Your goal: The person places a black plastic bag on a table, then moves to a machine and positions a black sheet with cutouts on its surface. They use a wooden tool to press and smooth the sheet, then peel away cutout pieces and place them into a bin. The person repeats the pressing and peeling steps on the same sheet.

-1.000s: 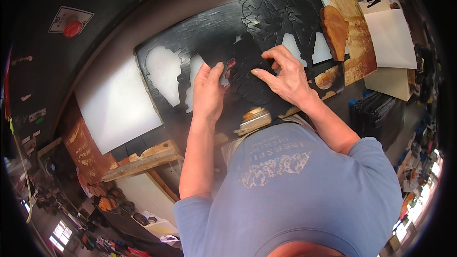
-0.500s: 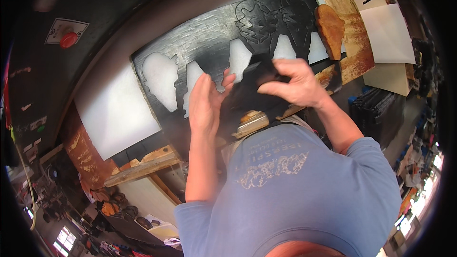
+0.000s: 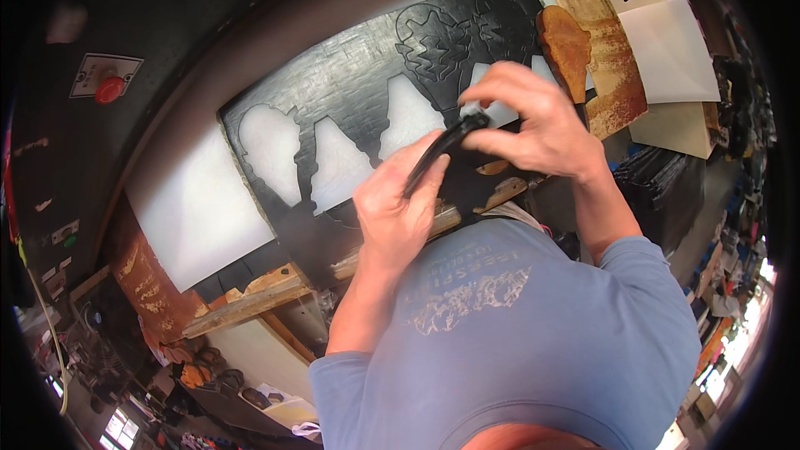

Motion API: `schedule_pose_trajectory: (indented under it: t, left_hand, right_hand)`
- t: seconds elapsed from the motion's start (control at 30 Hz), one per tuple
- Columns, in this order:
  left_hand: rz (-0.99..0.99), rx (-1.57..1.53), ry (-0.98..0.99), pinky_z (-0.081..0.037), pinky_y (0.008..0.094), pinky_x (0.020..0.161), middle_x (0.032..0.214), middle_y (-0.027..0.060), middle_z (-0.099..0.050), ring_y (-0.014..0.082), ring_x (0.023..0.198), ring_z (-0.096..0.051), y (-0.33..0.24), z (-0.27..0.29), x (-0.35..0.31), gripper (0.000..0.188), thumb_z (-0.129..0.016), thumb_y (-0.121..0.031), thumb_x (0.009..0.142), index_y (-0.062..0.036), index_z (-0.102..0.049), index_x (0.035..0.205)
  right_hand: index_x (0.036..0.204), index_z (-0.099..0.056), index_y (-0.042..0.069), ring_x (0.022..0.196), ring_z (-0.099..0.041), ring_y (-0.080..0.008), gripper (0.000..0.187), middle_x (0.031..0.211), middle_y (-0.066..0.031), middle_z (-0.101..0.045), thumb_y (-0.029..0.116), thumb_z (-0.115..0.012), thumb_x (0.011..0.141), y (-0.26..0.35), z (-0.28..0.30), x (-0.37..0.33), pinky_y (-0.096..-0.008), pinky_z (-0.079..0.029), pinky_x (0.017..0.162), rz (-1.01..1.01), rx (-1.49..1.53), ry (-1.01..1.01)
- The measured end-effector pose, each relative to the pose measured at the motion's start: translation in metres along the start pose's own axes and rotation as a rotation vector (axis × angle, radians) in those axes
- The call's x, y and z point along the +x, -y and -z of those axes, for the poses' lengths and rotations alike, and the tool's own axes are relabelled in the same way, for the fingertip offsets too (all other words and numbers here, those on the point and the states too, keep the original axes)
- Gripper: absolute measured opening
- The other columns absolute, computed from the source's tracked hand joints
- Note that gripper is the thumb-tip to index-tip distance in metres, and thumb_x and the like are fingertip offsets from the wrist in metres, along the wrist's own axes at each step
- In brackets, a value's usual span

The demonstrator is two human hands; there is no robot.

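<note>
Above the near edge of the work table, my left hand (image 3: 400, 200) is closed around a small stack of black cut pieces (image 3: 437, 152), turned nearly edge-on. My right hand (image 3: 533, 121) curls round the far end of that stack, thumb on one side and fingers on the other; its fingertips are slightly blurred. Behind both hands lies a wide black sheet (image 3: 333, 62) with several shaped holes, through which a white board (image 3: 196, 200) shows. Other outlines are cut into the sheet's upper right part, their pieces still in place. At its right end rests an orange-brown shaped block (image 3: 565, 52).
A dark machine body with a red push button (image 3: 109, 89) rises at the left. Worn wooden strips (image 3: 250, 300) run along the table's near edge. White sheets (image 3: 671, 50) stand at the right, above a pile of black material (image 3: 662, 179).
The black pieces have turned from a broad, blurred face to nearly edge-on. My left hand has moved right and closed on them; my right hand has shifted slightly up and right.
</note>
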State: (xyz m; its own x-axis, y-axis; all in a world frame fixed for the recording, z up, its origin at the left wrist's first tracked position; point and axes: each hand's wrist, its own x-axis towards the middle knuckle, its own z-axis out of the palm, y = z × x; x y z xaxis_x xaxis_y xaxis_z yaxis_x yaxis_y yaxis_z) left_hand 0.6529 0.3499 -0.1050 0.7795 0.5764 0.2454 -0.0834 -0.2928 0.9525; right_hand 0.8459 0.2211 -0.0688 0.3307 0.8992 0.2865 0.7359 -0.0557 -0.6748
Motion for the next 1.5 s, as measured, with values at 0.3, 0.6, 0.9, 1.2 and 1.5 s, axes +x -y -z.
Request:
schedule_pose_trajectory:
  t: [0.3,0.6,0.9,1.2,1.5]
  left_hand:
    - [-0.518,0.238,0.09,-0.057,0.0502,0.104,0.133,0.021,-0.069,0.0434,0.124,-0.067,0.016,-0.056,0.008,0.062,-0.072,0.007,0.065,-0.0005,-0.073,0.126]
    - [0.418,-0.278,-0.031,-0.037,0.0415,0.123,0.157,0.0227,-0.054,0.0316,0.148,-0.05,0.015,-0.04,-0.009,0.055,-0.063,-0.005,0.1,0.0017,-0.053,0.153]
    - [0.875,-0.924,-0.162,-0.041,0.0379,0.122,0.153,0.0232,-0.052,0.0267,0.14,-0.054,0.026,-0.018,0.032,0.068,-0.066,-0.022,0.107,0.0146,-0.035,0.155]
    - [0.866,-1.031,-0.266,-0.031,0.0456,0.127,0.165,0.0251,-0.04,0.0315,0.153,-0.038,0.045,-0.049,0.037,0.07,-0.053,-0.03,0.112,0.0081,-0.024,0.164]
    - [0.724,-1.416,-0.231,-0.029,0.0431,0.127,0.163,0.0182,-0.044,0.0281,0.153,-0.038,0.062,-0.059,0.045,0.053,-0.036,-0.03,0.115,0.0046,-0.039,0.155]
  right_hand:
    - [0.106,-0.069,0.004,0.092,-0.063,-0.0083,0.028,0.101,-0.0006,-0.069,0.028,-0.057,0.112,0.001,-0.003,-0.045,-0.0282,-0.051,0.08,-0.864,1.129,-0.123]
    - [0.112,-0.071,-0.004,0.07,-0.059,-0.0113,0.022,0.082,-0.0017,-0.066,0.016,-0.064,0.107,-0.024,0.019,-0.011,-0.0291,-0.051,0.066,-0.497,0.11,-0.298]
    - [0.132,-0.062,-0.009,0.101,-0.066,-0.0399,0.045,0.113,-0.0221,-0.063,0.008,-0.07,0.091,-0.075,-0.05,0.035,-0.0477,-0.059,0.086,-0.124,-0.606,-0.139]
    - [0.13,-0.063,-0.008,0.109,-0.061,-0.0413,0.046,0.124,-0.0225,-0.059,0.024,-0.069,0.098,-0.056,-0.068,0.044,-0.0497,-0.059,0.088,-0.205,-0.519,-0.005]
    - [0.144,-0.058,-0.008,0.12,-0.057,-0.0408,0.081,0.135,-0.0241,-0.056,0.054,-0.072,0.094,-0.057,-0.064,0.047,-0.0492,-0.055,0.103,-0.318,-0.478,0.051]
